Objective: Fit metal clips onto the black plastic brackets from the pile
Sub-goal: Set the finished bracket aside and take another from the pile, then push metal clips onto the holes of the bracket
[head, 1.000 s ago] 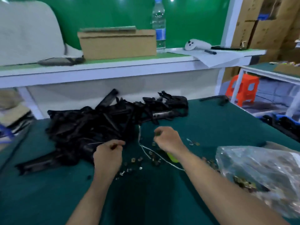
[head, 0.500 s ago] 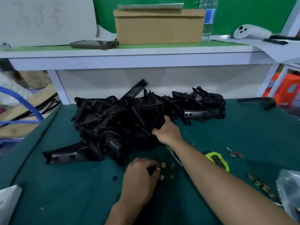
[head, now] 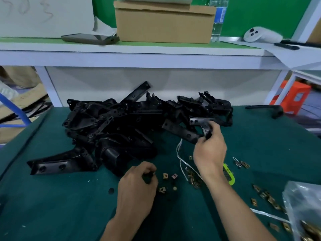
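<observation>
The right hand [head: 210,153] pinches a bracket [head: 199,121] at the right edge of the pile [head: 111,122], while the left hand [head: 137,186], grip unclear, curls beside loose clips [head: 165,176], with a white cord [head: 177,152] between them at centre.

The bracket pile [head: 121,122] lies on my table [head: 52,197]. Before it, loose clips [head: 165,176]; far right of it, the clip bag [head: 302,202]. Behind it, on the shelf [head: 156,56], a cardboard box [head: 165,23].
</observation>
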### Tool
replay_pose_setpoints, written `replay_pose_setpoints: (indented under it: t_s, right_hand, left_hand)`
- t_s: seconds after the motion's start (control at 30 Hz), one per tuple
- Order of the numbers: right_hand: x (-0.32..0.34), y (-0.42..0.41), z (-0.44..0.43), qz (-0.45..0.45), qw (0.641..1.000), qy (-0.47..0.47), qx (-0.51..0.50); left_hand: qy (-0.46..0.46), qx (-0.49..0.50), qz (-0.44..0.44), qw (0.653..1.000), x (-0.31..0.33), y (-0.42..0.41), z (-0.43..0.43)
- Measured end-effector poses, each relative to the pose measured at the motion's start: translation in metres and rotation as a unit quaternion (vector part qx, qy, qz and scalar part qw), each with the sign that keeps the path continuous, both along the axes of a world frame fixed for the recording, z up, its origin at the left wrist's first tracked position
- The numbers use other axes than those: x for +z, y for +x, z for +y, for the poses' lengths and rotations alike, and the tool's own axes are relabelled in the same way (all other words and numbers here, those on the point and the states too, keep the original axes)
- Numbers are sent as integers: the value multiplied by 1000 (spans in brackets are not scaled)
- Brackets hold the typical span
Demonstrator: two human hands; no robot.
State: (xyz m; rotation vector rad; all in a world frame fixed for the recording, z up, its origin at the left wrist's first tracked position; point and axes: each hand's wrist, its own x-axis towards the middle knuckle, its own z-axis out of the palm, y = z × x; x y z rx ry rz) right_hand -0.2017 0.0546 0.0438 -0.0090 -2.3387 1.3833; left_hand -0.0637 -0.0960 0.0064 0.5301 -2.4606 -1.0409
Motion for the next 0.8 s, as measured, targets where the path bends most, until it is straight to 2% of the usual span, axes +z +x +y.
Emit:
replay_pose_setpoints:
  t_s: [0.07,0.13,0.23,0.3,0.4,0.47,0.53,0.67,0.8]
  right_hand:
    - [-6,14,20,70,997,26,-17]
    - [-7,26,37,87,995,27,36]
    - [-1,39,55,-5,992,-16,128]
    - [0,46,62,-56,979,-7,198]
    - [-1,56,60,-147,926,82,339]
    - [-5,60,53,-179,891,178,378]
    - [-9,65,47,-130,896,230,357]
    - [-15,77,38,24,899,261,350]
    - [-20,85,35,99,959,156,214]
  left_hand:
    - [-2,-12,13,1000,1,0,3]
    - [30,-9,39,999,2,1,6]
    - [111,22,85,990,3,2,8]
    - [155,26,107,982,4,3,6]
    - [199,-15,109,974,4,5,5]
    - [201,-51,89,974,5,8,8]
    - [209,-73,70,973,5,9,11]
    - [238,-91,69,964,4,10,11]
    - [236,-90,70,965,3,8,9]
